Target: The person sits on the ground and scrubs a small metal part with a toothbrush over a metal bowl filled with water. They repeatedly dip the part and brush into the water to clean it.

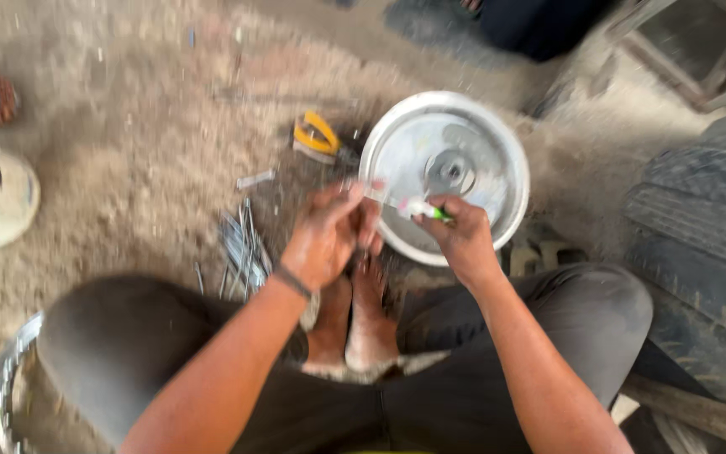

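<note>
Over metal bowl (497, 219), seemingly empty | right hand (462, 235) pinching green-tipped tool (424, 209) | left hand (329, 235) curled, grip unclear

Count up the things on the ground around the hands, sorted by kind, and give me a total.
Round metal dish: 1
Yellow-handled pliers: 1
Bundle of thin metal spokes: 1, single spokes too blurred to count
Tyre: 1
Chrome rim: 1
Green-tipped tool in the right hand: 1
Total: 6
</note>
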